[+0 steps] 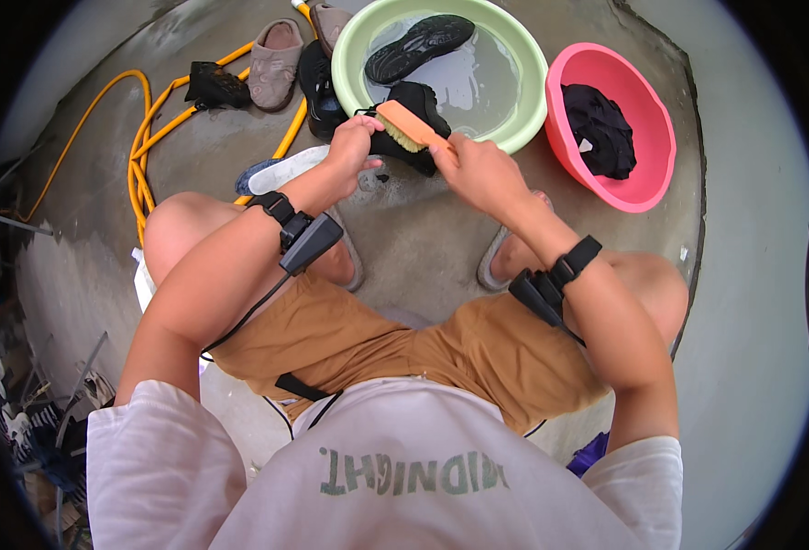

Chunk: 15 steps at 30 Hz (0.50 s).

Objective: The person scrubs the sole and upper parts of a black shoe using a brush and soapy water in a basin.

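Observation:
My right hand (476, 168) is closed around the handle of an orange scrubbing brush (408, 124), whose pale bristles rest against a black shoe (408, 152). The shoe leans at the near rim of a light green basin (535, 117). At the shoe's left side, my left hand (356, 151) pinches something thin by the brush head, seemingly a lace or edge of the shoe. Another black shoe (418, 48) lies sole up in the basin's cloudy water.
A pink basin (659, 148) holds dark cloth (597, 130). Left of the green basin are a black shoe (318, 93), a brown slipper (277, 65), a small black shoe-like item (217, 86) and a yellow hose (144, 137). A white insole (287, 170) lies near my left wrist.

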Tool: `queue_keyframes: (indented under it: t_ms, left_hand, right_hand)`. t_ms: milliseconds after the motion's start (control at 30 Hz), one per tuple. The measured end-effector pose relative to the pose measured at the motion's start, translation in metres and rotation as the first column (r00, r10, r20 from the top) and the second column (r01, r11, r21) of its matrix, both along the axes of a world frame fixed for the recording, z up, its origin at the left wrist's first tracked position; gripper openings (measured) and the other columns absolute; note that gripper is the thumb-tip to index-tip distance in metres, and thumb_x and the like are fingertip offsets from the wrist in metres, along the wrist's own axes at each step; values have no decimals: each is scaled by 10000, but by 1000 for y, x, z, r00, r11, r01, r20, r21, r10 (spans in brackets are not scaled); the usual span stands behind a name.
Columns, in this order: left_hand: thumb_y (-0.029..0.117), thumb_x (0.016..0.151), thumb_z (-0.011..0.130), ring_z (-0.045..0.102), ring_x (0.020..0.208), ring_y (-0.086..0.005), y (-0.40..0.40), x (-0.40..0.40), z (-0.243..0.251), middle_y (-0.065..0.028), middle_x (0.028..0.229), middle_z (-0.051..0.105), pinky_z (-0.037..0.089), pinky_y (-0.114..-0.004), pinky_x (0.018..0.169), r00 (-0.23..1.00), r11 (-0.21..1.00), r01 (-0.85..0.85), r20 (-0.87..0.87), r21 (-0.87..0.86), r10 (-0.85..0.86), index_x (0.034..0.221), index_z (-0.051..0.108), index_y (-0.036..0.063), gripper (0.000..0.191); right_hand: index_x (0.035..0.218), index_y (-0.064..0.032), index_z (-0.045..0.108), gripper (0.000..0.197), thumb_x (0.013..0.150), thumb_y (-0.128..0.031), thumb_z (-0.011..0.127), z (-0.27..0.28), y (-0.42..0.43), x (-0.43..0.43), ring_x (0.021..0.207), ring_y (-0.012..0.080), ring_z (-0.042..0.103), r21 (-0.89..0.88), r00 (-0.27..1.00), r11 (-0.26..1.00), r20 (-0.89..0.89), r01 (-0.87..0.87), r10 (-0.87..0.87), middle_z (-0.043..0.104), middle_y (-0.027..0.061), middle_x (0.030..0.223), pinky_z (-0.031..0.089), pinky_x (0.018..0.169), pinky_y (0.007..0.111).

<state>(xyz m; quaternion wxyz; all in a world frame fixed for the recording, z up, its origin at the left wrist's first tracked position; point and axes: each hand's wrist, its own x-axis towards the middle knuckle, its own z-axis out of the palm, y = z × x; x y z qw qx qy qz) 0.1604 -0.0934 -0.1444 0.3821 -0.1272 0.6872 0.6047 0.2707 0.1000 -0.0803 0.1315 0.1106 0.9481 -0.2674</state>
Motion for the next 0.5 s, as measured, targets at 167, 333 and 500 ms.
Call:
queue_keyframes:
  t_ms: [167, 333, 500]
  left_hand:
    - [186, 1079, 425, 490, 1108, -145, 2, -1, -2, 16, 1166, 559, 498, -414, 857, 999, 999, 34, -1, 2, -34, 1077, 624, 177, 200]
    - [232, 1099, 469, 502, 1084, -133, 0, 1, -6, 29, 1156, 564, 504, -399, 845, 999, 998, 40, -14, -49, -41, 1087, 619, 184, 157]
    - [230, 1081, 522, 527, 1045, -135, 2, -1, -8, 27, 1146, 563, 512, -402, 823, 1000, 999, -5, -17, -53, 4, 1108, 585, 170, 91]
  right_hand:
    - [1029, -10, 700, 522, 1040, -490, 495, -14, 23, -7, 883, 462, 702, 107, 996, 991, 26, 80, -83, 720, 276, 886, 553, 809, 529]
    - [1025, -16, 714, 476, 1022, -458, 536, 0, -3, 0, 877, 468, 712, -19, 1000, 999, 2, -29, 29, 727, 274, 886, 566, 824, 543]
    - [1043, -19, 724, 486, 1024, -464, 530, -8, 20, -8, 896, 466, 711, 78, 999, 996, -10, 42, -41, 733, 266, 911, 563, 836, 547]
